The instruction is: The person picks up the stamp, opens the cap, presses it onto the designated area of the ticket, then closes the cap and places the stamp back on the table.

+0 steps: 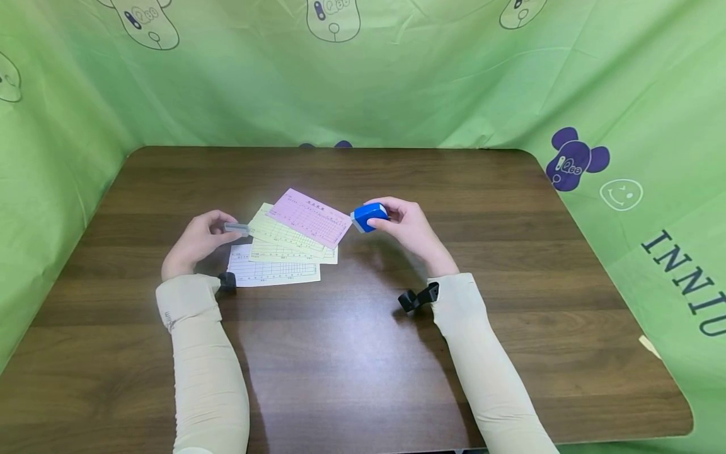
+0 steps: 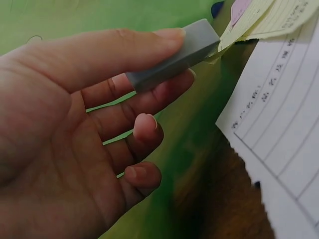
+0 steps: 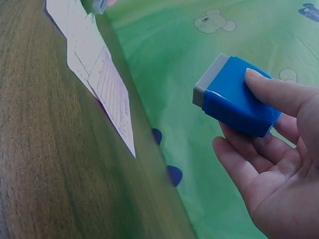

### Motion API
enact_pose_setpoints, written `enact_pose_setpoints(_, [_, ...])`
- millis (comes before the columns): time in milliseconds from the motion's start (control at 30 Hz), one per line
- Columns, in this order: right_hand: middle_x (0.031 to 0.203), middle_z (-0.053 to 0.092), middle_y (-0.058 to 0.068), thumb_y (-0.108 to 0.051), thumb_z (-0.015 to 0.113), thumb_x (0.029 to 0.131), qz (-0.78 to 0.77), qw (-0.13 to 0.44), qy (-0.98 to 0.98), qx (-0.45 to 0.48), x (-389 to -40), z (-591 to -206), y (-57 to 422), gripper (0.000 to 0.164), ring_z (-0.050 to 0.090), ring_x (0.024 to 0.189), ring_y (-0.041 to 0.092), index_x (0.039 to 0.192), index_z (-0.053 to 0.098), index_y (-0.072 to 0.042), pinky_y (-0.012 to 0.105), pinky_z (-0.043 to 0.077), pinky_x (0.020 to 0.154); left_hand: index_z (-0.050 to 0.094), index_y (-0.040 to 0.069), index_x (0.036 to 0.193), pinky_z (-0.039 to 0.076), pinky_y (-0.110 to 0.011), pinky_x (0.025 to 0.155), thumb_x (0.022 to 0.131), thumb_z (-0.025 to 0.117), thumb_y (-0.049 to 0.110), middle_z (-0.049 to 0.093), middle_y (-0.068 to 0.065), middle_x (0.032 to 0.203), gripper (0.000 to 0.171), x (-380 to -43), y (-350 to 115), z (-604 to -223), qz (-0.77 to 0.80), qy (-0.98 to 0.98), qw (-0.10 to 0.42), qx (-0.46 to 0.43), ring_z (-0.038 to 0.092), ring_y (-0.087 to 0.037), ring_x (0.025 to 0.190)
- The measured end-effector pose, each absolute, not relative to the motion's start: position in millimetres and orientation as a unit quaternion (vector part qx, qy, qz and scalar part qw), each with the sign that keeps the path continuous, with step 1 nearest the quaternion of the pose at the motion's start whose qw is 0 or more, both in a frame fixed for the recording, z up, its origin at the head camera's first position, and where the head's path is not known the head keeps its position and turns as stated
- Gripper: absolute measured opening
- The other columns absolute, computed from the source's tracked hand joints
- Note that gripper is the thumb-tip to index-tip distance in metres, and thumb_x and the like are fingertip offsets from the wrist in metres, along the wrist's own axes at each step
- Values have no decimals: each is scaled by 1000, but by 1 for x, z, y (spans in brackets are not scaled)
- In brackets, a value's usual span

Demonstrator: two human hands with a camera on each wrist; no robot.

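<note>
My left hand (image 1: 198, 239) pinches a small grey stamp cap (image 1: 236, 229) between thumb and fingers, just left of the paper slips. The left wrist view shows the cap (image 2: 179, 55) as a plain grey block; the other fingers curl loosely below it. To the right, my right hand (image 1: 411, 230) holds a blue stamp (image 1: 370, 217) above the table. Its grey end (image 3: 209, 82) points toward the papers. Overlapping printed slips lie between the hands: a purple slip (image 1: 312, 215) on top, yellow-green slips (image 1: 265, 227) beneath, and a white slip (image 1: 272, 274) nearest me.
The slips lie on a brown wood-grain table (image 1: 340, 353). Green printed cloth (image 1: 408, 82) hangs round its back and sides. A black wrist camera (image 1: 416, 298) sits at the right cuff, another (image 1: 227, 282) at the left cuff beside the white slip.
</note>
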State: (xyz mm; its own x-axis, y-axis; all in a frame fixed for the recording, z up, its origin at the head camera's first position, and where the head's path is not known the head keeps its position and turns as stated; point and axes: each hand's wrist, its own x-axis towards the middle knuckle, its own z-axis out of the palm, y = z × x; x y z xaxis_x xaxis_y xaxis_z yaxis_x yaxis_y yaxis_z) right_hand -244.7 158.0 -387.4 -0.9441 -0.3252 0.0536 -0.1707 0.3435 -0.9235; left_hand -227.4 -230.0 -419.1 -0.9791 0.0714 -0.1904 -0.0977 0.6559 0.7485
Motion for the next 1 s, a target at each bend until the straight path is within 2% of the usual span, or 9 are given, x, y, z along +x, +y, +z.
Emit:
enact_pose_setpoints(633, [123,63,24,-7,68,89,-556,70,813,-156,-247,-389,158,35,65,100,20,122,62,2,16,53,82,48,-1,129,36,-34,76,96,59,21,51,-23,119,41,-224,-234,-417,399,905,140,-37,45,-31,97])
enact_pose_setpoints(1000, [122,63,24,-6,67,89,-561,76,810,-151,-246,-387,156,34,65,97,17,122,62,3,16,53,81,50,-7,127,37,-35,79,94,58,14,43,-27,128,40,-226,-239,-419,386,912,140,-22,41,-34,103])
